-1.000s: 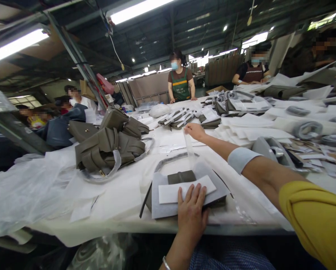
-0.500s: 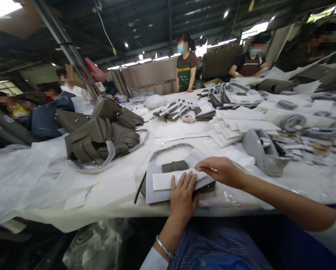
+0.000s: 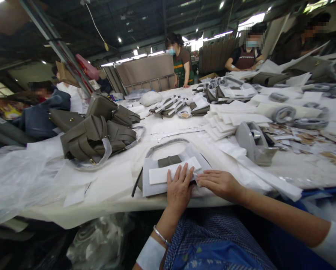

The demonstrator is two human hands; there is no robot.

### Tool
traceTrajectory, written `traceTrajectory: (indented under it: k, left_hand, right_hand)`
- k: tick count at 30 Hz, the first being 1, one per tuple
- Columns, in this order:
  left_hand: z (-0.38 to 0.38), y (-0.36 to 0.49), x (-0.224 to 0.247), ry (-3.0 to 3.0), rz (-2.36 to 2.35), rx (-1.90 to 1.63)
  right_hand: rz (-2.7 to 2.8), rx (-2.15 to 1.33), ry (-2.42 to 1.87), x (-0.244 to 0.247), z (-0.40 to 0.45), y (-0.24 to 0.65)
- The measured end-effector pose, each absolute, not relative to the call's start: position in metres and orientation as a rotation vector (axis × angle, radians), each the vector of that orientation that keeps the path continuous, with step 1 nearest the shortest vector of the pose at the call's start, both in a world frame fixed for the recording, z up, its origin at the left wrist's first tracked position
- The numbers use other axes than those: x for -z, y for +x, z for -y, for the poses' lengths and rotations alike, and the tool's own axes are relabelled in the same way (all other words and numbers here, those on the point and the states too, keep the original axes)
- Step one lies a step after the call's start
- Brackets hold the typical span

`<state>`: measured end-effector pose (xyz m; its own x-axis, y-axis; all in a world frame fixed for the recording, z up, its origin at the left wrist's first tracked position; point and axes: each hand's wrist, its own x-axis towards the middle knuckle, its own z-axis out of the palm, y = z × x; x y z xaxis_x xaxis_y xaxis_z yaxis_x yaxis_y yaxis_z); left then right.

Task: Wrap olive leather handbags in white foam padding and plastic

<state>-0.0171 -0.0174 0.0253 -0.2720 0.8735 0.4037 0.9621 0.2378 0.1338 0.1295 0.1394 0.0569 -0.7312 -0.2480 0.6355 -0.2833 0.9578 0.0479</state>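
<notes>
Smooth olive bags (image 3: 83, 137) slump at ten o'clock. Left hand (image 3: 180, 187) spreads over a white strip (image 3: 158, 176); right hand (image 3: 220, 184), grip unclear.

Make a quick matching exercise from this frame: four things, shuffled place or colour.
1. left hand
2. bag pile
3. right hand
4. loose stack

A. white, on the far side of the right hand
B. at the right edge of the paper sheet
C. laid partly over the white strip
D. olive, left of the paper sheet

Pairs: 1-C, 2-D, 3-B, 4-A
</notes>
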Motion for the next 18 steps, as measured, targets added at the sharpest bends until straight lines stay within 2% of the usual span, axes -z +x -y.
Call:
traceTrajectory:
  k: [10,13,18]
  left_hand:
    - [0.018,-0.019,-0.025,-1.699,2.286,0.605]
    - [0.018,-0.019,-0.025,-1.699,2.275,0.577]
    - [0.017,-0.019,-0.022,-1.727,2.246,0.492]
  right_hand:
    - [2.232,-0.681,-0.134,-0.068,-0.135,0.136]
    - [2.241,-0.66,-0.112,-0.068,-0.135,0.135]
    - [2.503,-0.36,0.208,-0.063,-0.136,0.136]
